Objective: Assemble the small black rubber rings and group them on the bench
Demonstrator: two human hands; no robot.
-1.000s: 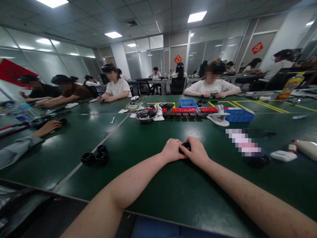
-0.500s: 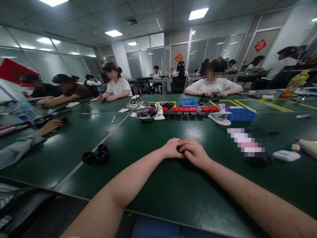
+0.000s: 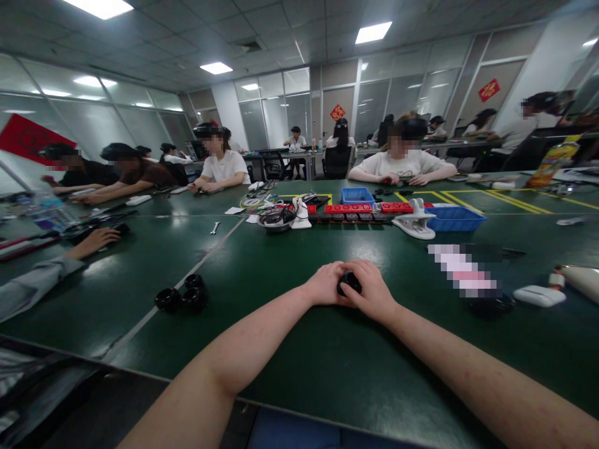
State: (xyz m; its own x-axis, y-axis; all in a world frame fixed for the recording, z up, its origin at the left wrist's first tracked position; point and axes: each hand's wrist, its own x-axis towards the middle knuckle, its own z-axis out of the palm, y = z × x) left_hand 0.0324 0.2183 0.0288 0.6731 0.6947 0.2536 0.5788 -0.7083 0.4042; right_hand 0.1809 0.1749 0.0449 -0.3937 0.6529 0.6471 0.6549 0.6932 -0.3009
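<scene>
A small round black object (image 3: pixel 350 284) is between my two hands, just above the green table (image 3: pixel 281 362). My left hand (image 3: pixel 325 284) wraps its left side, the fingers partly hidden behind it. From the right, my right hand (image 3: pixel 373 290) curls over it, with the fingers across the top and the thumb on its near face. Three black round cups (image 3: pixel 193 299) stand together on the table at the left, well away from both hands.
Across the table lie red power strips (image 3: pixel 354 208), a blue tray (image 3: pixel 455 218), a white clamp stand (image 3: pixel 415 219) and a bowl of cables (image 3: pixel 276 218). A small wrench (image 3: pixel 215 228) lies left. A white case (image 3: pixel 540 295) sits right. Another person's hand (image 3: pixel 100 239) rests far left.
My right hand has shifted its grip and opened out a little, so more of the black object shows between my hands. My left hand has stayed almost in place.
</scene>
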